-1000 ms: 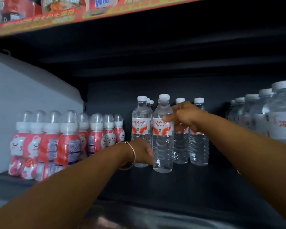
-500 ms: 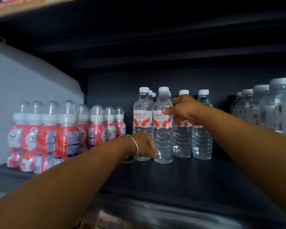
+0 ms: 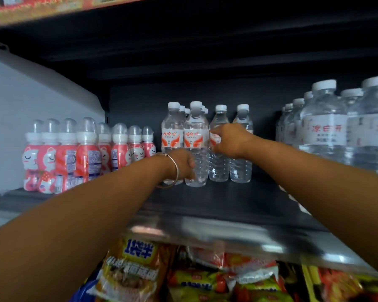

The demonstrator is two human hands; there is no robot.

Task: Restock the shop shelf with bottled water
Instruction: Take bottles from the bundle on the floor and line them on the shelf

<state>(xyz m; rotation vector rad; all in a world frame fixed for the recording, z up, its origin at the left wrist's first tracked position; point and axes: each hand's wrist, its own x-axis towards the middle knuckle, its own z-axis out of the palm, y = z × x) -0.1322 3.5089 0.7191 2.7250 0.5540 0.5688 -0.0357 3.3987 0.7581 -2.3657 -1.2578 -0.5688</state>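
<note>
My left hand [image 3: 184, 163] grips the upright front bottle [image 3: 195, 144] low, my right hand [image 3: 229, 140] pinches the third bottle [image 3: 219, 168] (upright too) at its 3 o'clock.

Both bare arms reach forward and up from the bottom corners of the view, converging toward the middle. The left hand [image 3: 184, 163] sits lower, its wrist ringed by a thin metal bangle [image 3: 171, 170], its fingers curled round the lower body of a water bottle [image 3: 196, 147]. The right hand [image 3: 229, 141] is higher and just to the right, knuckles toward the camera, fingers curled and pinching at the label of the next bottle [image 3: 219, 147].
</note>
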